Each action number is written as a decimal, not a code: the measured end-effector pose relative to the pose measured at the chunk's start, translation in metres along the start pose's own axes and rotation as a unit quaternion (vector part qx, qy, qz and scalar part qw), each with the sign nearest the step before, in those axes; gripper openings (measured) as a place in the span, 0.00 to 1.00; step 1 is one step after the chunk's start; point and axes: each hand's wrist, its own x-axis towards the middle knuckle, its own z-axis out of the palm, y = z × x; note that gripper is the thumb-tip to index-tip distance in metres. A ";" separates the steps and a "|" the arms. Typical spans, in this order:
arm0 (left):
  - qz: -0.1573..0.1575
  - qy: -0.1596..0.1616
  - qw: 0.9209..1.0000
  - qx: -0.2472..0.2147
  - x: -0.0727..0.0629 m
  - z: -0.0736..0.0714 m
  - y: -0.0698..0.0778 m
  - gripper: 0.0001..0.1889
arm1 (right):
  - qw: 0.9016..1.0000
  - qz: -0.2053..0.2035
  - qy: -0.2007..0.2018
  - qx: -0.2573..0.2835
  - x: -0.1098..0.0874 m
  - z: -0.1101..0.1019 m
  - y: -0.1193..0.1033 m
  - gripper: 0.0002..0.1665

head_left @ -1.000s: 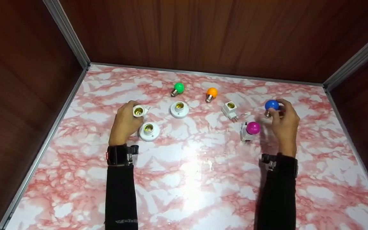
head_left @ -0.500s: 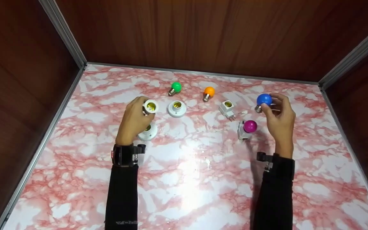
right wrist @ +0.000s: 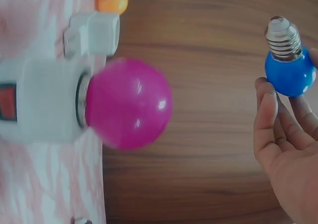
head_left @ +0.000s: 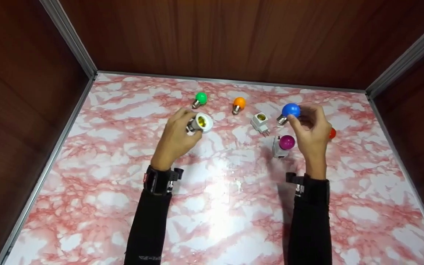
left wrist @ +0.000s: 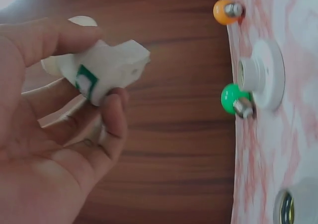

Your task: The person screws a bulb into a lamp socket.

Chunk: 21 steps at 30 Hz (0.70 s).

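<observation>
My left hand point(head_left: 177, 138) grips a white plug-in bulb socket point(left wrist: 112, 70) with a green label, raised off the table. In the head view its round opening faces up, partly covering a white round-base lamp holder point(left wrist: 271, 75). Between thumb and fingers my right hand point(head_left: 313, 136) pinches a blue bulb point(head_left: 291, 110) by its globe. The bulb's bare metal screw base point(right wrist: 284, 42) points away from the fingers, apart from the socket. Below and left of the right hand, a magenta bulb point(head_left: 287, 142) sits in a white plug-in socket point(right wrist: 44, 100).
A green bulb point(head_left: 201, 98) and an orange bulb point(head_left: 239, 103) lie toward the back. A square white plug socket point(head_left: 260, 123) is right of centre. A red bulb point(head_left: 332, 133) shows past my right hand. Another lamp holder point(left wrist: 303, 204) edges into the left wrist view. Wood-grain panels point(head_left: 226, 40) enclose the table.
My left hand has lifted the socket and moved right. My right hand has carried the blue bulb left, bringing the two closer together and leaving the red bulb visible.
</observation>
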 end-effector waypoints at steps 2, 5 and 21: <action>0.020 0.004 1.000 -0.006 0.000 0.005 0.004 0.22 | 1.000 -0.006 -0.001 0.015 -0.002 0.004 -0.003 0.23; 0.052 0.015 0.999 -0.007 0.001 0.011 0.010 0.21 | 0.999 -0.016 -0.006 0.037 -0.005 0.010 -0.008 0.22; 0.093 0.009 0.994 -0.060 0.001 0.027 0.017 0.18 | 0.994 -0.060 -0.040 0.080 -0.016 0.043 -0.025 0.28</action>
